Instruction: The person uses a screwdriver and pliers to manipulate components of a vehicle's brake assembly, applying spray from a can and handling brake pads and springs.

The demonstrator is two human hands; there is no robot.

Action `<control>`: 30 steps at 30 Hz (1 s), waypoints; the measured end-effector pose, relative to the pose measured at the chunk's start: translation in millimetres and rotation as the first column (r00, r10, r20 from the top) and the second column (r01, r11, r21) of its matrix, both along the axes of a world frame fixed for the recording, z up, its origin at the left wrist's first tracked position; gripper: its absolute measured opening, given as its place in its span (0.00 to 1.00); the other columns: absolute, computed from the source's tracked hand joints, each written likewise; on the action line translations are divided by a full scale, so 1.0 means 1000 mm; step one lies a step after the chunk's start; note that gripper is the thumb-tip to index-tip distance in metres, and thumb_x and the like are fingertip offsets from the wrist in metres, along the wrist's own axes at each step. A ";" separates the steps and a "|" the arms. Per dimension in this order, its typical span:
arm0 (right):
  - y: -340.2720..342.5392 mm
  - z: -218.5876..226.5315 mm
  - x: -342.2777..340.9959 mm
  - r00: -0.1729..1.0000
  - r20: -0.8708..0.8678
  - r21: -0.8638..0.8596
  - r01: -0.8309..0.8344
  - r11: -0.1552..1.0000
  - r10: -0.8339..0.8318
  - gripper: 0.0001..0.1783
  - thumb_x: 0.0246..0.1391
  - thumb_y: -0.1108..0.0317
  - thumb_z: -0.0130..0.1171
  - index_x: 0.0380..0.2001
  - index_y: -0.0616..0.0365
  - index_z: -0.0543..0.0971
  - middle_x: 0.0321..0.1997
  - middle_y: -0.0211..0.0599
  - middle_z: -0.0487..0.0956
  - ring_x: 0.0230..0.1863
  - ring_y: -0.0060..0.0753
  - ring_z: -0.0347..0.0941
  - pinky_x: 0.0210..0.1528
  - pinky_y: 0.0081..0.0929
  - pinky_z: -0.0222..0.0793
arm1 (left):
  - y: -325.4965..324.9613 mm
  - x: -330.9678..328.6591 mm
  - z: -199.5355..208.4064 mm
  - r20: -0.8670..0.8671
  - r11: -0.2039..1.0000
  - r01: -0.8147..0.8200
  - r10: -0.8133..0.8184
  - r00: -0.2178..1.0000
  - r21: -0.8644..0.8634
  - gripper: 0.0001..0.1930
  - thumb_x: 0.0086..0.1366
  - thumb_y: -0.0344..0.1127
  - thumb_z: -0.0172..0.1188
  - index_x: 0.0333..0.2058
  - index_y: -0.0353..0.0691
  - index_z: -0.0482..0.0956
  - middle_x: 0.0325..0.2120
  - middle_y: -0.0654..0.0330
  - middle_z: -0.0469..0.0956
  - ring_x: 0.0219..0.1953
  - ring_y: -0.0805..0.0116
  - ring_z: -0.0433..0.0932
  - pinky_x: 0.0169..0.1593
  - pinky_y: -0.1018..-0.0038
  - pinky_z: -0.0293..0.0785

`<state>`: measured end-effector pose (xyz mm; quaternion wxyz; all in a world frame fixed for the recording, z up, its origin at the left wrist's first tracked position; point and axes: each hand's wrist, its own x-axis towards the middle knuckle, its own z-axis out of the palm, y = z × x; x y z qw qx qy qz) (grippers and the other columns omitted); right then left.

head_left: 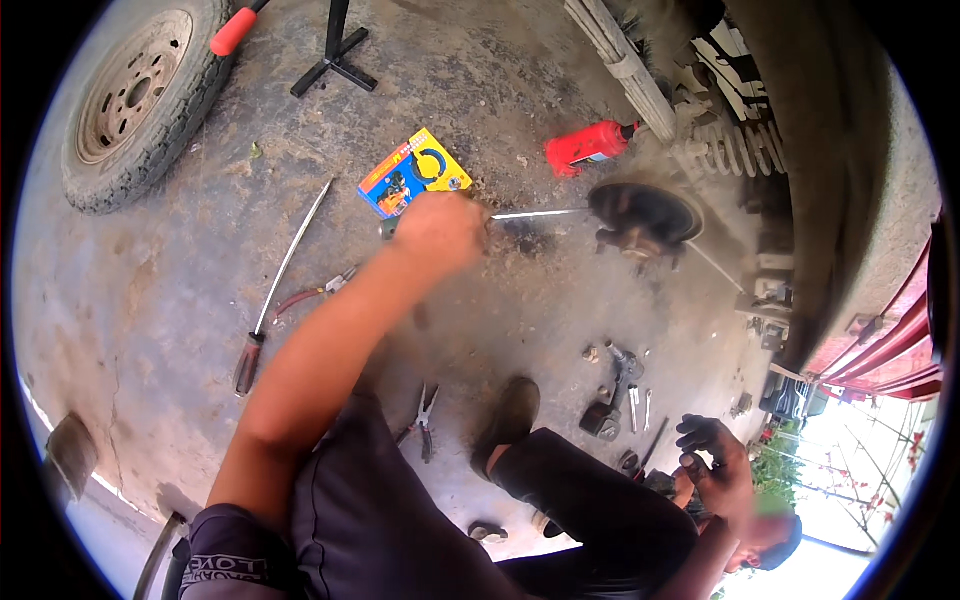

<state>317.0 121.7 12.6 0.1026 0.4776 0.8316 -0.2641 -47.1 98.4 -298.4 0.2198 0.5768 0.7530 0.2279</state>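
My left arm reaches forward from the lower left, and my left hand is closed in a blurred fist round a screwdriver. A bit of its green handle shows behind the fist, and its long shaft points right. The shaft's far end meets the rim of a dark, round wheel hub under the vehicle; whether it touches cannot be made out. My right hand is raised at the lower right, its blackened fingers loosely curled and apart, holding nothing I can see. A yellow-and-blue box lies just beyond my left fist.
A red bottle jack lies beyond the hub. On the floor are another long screwdriver, red-handled pliers, needle-nose pliers, a cordless power tool and wrenches. A wheel is far left; a person is lower right.
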 end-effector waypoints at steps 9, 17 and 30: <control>0.002 0.002 0.001 0.994 0.083 -0.026 0.069 0.997 -0.067 0.25 0.50 0.85 0.62 0.55 0.67 0.77 0.48 0.40 0.82 0.43 0.31 0.81 0.48 0.29 0.77 | -0.017 0.011 0.012 -0.084 0.981 -0.129 0.143 0.986 0.145 0.07 0.58 0.33 0.60 0.32 0.39 0.85 0.27 0.48 0.83 0.29 0.50 0.85 0.34 0.57 0.81; 0.000 0.005 0.000 0.998 0.044 -0.045 -0.041 0.998 0.043 0.25 0.51 0.80 0.66 0.54 0.70 0.77 0.49 0.43 0.83 0.43 0.33 0.82 0.48 0.29 0.77 | 0.016 0.031 0.038 -0.102 0.989 0.055 -0.042 0.994 0.135 0.07 0.56 0.32 0.59 0.27 0.40 0.85 0.26 0.49 0.84 0.30 0.50 0.86 0.33 0.57 0.82; 0.002 0.005 -0.001 0.999 0.003 0.027 -0.044 0.999 0.044 0.26 0.47 0.81 0.68 0.53 0.66 0.79 0.48 0.43 0.83 0.43 0.34 0.82 0.46 0.29 0.78 | 0.030 0.036 0.026 -0.170 0.998 0.037 -0.027 0.985 0.051 0.06 0.55 0.33 0.61 0.27 0.42 0.87 0.28 0.51 0.86 0.32 0.54 0.87 0.33 0.59 0.83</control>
